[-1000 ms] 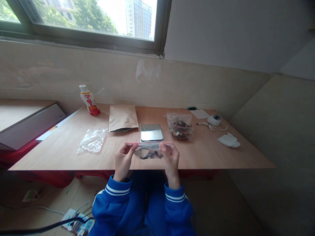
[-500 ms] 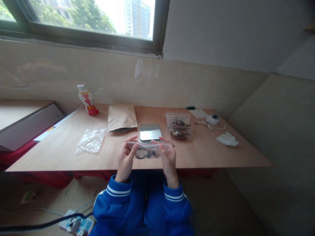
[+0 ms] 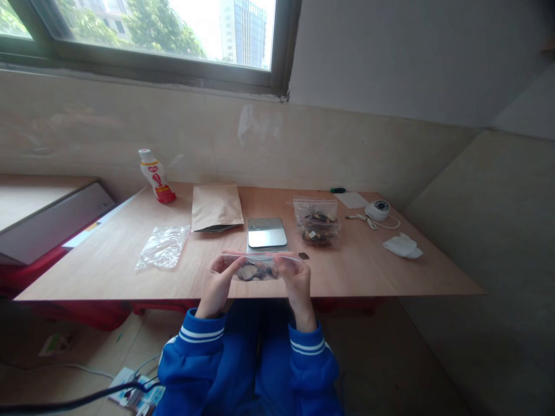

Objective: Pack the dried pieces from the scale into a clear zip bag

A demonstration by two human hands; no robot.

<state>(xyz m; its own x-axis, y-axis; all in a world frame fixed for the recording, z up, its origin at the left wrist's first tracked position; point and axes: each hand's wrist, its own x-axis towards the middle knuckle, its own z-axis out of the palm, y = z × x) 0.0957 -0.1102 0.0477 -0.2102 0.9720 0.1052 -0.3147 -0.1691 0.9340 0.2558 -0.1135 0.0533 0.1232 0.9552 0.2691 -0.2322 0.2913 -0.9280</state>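
Observation:
A clear zip-lock bag with dark and pale dried pieces inside is held level near the table's front edge. My left hand grips its left end, thumb along the zip strip. The right end is pinched in my right hand, thumb on the strip too. Just beyond the bag lies a flat digital scale with a shiny metal plate; its near edge is partly hidden by the bag and fingers. One small dark piece lies on the table beside my right fingers.
Filled zip-lock bags stand right of the scale. A kraft pouch, clear empty bags and a bottle are on the left. Farther right are a white camera with its cable and a crumpled white item.
My fingers have curled in closer on the bag's strip, and my left thumb and wrist have shifted slightly left. The small dark piece by my right hand now shows more fully.

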